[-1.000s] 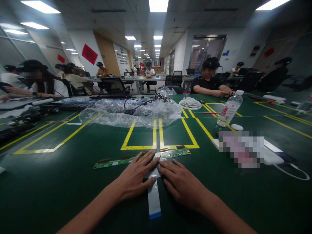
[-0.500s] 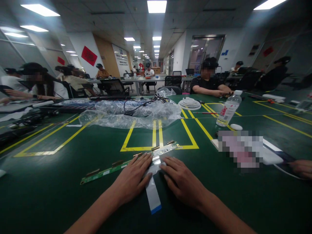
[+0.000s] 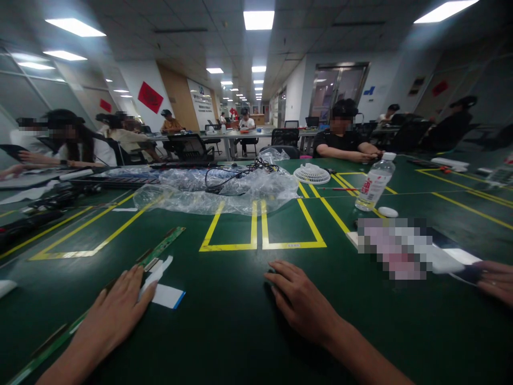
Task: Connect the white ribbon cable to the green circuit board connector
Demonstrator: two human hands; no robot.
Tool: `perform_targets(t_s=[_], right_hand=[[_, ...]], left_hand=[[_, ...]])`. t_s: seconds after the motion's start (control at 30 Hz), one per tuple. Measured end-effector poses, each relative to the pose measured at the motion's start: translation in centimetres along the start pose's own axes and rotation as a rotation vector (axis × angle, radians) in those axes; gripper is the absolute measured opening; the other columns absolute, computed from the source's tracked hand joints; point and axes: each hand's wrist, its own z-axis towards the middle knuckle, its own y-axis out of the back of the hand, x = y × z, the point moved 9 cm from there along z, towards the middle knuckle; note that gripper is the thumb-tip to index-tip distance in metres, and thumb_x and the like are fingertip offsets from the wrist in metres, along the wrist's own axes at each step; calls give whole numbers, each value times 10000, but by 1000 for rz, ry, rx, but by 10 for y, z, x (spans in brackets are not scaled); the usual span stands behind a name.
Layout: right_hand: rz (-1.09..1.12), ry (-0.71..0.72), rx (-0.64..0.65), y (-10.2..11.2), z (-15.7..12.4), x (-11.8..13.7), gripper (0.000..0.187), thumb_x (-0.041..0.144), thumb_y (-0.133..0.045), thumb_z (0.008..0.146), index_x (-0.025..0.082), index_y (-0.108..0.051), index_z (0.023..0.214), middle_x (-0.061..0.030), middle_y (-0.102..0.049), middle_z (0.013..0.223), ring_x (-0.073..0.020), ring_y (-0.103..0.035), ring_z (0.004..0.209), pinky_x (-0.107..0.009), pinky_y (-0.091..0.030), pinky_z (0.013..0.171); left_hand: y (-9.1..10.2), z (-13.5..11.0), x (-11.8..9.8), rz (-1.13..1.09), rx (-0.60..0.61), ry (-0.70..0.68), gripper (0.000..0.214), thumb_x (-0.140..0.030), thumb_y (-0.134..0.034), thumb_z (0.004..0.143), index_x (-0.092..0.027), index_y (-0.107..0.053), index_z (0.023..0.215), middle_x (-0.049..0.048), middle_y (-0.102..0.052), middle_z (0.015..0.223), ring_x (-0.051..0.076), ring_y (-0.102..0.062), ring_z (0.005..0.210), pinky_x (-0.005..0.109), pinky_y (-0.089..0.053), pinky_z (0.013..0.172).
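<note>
My left hand [image 3: 114, 307] lies over a long, narrow green circuit board [image 3: 170, 240], its fingers and thumb to either side of it. The board slants across the left of the table, with its middle hidden by that hand. From beside the thumb a white flat ribbon cable [image 3: 168, 295] with a blue end sticks out to the right, along with a strip of whitish tape or film [image 3: 162, 270]. My right hand [image 3: 302, 302] rests on the green table [image 3: 216, 331], fingers slightly bent and apart, with nothing visible in it.
Crumpled clear plastic wrap [image 3: 240, 198] with black cables lies ahead. Behind to the right are a white fan grille [image 3: 311, 174] and a bottle [image 3: 374, 182]. A co-worker's hand [image 3: 497, 280] is at the right edge, by a blurred object [image 3: 395, 246]. Another person [image 3: 342, 139] sits opposite.
My left hand has moved left with the circuit board and ribbon cable, and the board has turned to a steeper slant. My right hand has let go of them and stays about where it was.
</note>
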Motion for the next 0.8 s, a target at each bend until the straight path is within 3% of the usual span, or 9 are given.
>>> perform_targets(t_s=[0.2,0.37,0.47,0.57,0.63,0.8], right_hand=[[11,-22,1,0,0,-3,391,221,-455,979,190,-593,1344,-101,-500,1470,-246,-409,1380,-475,-323,1153],[13,-16,1,0,0,-3,388,219,-458,978,185,-599,1338,-107,-505,1465,-247,-412,1377,-471,-328,1149],[13,-11,-7,0,0,-1,378,219,-461,977,180,-610,1321,-111,-514,1455,-248,-417,1373,-464,-328,1149],[11,-9,-1,0,0,0,377,220,-461,976,180,-609,1321,-111,-512,1457,-249,-411,1377,-467,-325,1149],[11,-8,4,-1,0,1,373,223,-460,977,180,-613,1314,-113,-516,1453,-253,-415,1375,-475,-328,1146],[13,-8,-16,0,0,2,364,227,-470,970,187,-626,1296,-120,-530,1437,-261,-434,1358,-486,-337,1137]], left_hand=[[2,-4,-11,47,-47,-83,772,-572,-358,855,-121,-439,1476,205,-275,1589,449,-222,1452,682,-253,1095],[17,-1,-13,-17,-101,19,844,-615,-304,920,-41,-278,1538,251,-245,1583,434,-245,1450,679,-273,1093],[25,3,-25,-44,-116,6,773,-591,-283,954,-56,-368,1504,216,-292,1580,402,-251,1457,653,-247,1128],[28,5,-57,-101,-104,-167,656,-528,-293,984,-110,-468,1459,158,-356,1567,351,-281,1458,583,-265,1159],[32,4,-86,-139,-101,-275,596,-486,-299,1006,-173,-417,1499,114,-335,1583,324,-289,1460,570,-289,1156],[49,-8,-192,-149,-24,-594,515,-414,-316,1048,-350,-243,1555,29,-233,1624,295,-232,1482,615,-250,1155]])
